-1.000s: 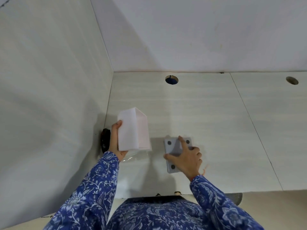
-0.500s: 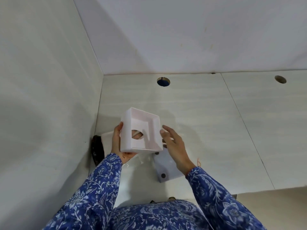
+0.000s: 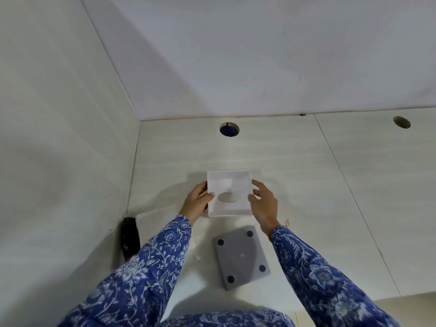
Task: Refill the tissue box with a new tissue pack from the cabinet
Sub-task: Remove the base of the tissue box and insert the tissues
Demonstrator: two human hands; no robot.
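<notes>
The white square tissue box (image 3: 228, 185) is turned with its open underside toward me, and the oval dispensing hole shows through its far face. It looks empty inside. My left hand (image 3: 197, 201) grips its left wall and my right hand (image 3: 262, 202) grips its right wall, holding it over the pale desk top (image 3: 306, 185). The grey base plate (image 3: 241, 256) of the box, with a dark round foot at each corner, lies flat on the desk just in front of my right forearm. A clear plastic wrapper (image 3: 165, 214) lies under my left arm, mostly hidden.
A black object (image 3: 128, 239) leans against the left wall panel near the desk's corner. Two round cable holes, one (image 3: 229, 129) at the back centre and one (image 3: 401, 122) at the back right, open in the desk top. White walls close the left and back.
My right hand left the grey base plate and took the box's right side. The box swung from upright in my left hand to open side facing me, held by both hands farther out.
</notes>
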